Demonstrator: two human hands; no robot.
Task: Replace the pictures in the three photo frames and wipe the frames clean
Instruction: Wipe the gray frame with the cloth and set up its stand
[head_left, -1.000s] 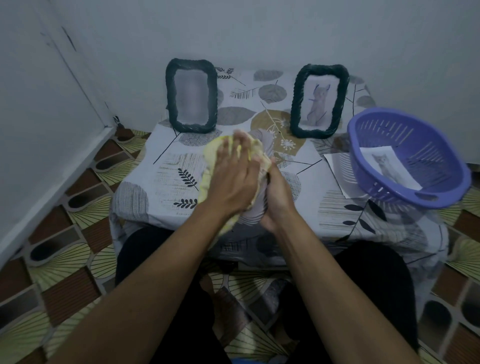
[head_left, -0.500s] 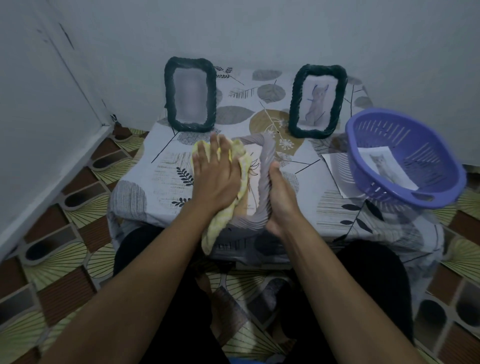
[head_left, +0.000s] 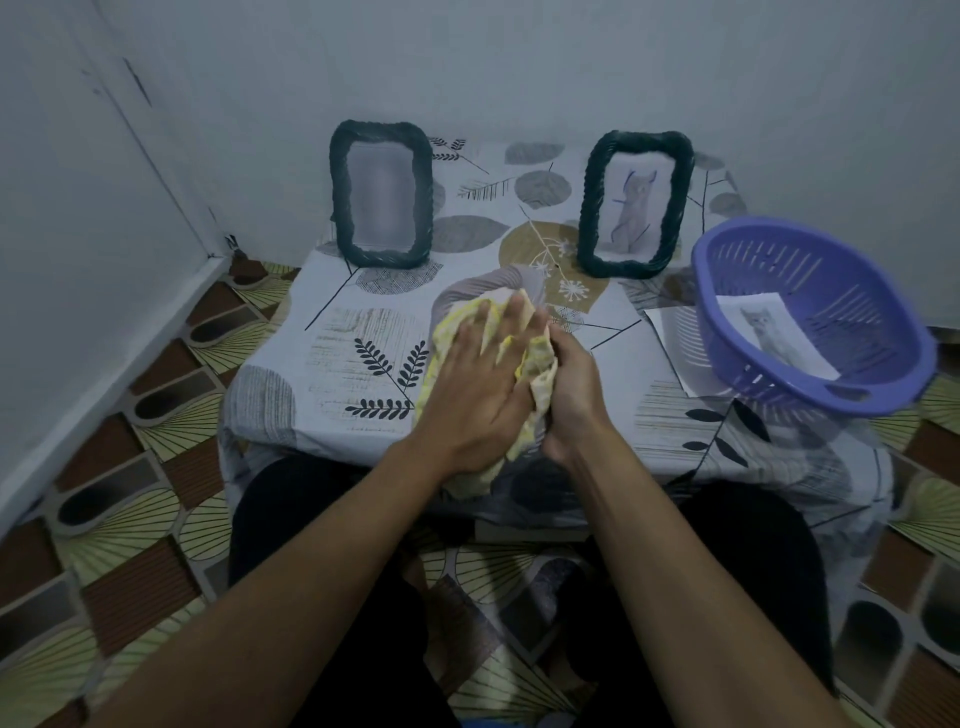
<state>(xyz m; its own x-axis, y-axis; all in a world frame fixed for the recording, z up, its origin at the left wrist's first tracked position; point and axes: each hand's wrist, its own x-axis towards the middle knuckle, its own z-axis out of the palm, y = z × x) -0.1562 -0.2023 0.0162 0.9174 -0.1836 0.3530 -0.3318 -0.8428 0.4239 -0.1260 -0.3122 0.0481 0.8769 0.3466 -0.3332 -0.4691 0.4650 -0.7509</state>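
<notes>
Low table (head_left: 332, 322) by grey wall, leaf-print cover. Grey frame (head_left: 467, 291) at front middle, mostly hidden under yellow cloth (head_left: 441, 338). Left grip (head_left: 478, 389) flat, fingers straight, pressing cloth down. Right grip (head_left: 571, 395) curled round frame's right edge. Probably light, stiff, bumpy rim; front maybe breakable. Best held by rim, wiped softly.

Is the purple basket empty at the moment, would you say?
No, a printed cat picture lies inside the purple basket.

Grey walls (head_left: 519, 67) meet patterned floor tiles (head_left: 119, 561) beside a leaf-print tablecloth (head_left: 332, 332).
</notes>
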